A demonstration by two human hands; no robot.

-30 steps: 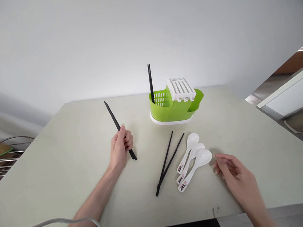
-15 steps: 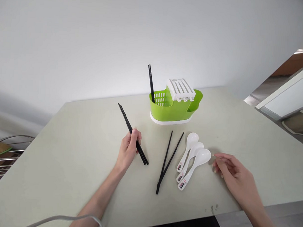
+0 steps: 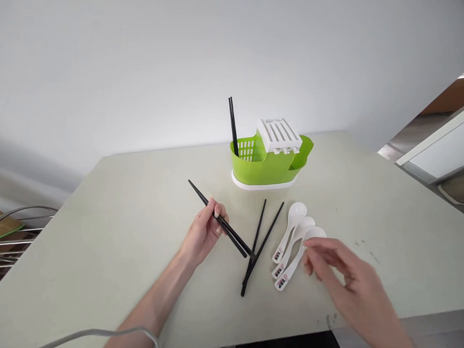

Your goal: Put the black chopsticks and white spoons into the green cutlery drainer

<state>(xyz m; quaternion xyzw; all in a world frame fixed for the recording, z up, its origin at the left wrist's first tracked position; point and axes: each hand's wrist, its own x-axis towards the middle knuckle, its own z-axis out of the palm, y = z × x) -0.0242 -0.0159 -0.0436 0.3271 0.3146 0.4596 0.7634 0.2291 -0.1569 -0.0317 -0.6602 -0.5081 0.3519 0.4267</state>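
Two black chopsticks (image 3: 232, 234) are gripped in my left hand (image 3: 209, 225), slanting down to the right with their lower ends spread slightly. Those ends hang over another pair of black chopsticks (image 3: 268, 230) that lies crossed on the table. Three white spoons (image 3: 297, 212) lie beside that pair, handles toward me. My right hand (image 3: 350, 284), loosely curled and holding nothing I can see, hovers over the nearest spoon and hides part of its bowl. Behind these stands a green utensil caddy (image 3: 260, 171) with a white slotted top; two black chopsticks (image 3: 233, 126) stand in its left compartment.
The pale table (image 3: 139, 206) meets a white wall (image 3: 163, 65) at the back. A grey cable (image 3: 97, 332) crosses at the lower left, over my left forearm. A metal wire rack (image 3: 12, 242) stands off the table's left side.
My left hand has moved slightly right, tilting its chopsticks flatter and letting their lower ends spread. From the right of the spoons, my right hand has come left over the nearest one.
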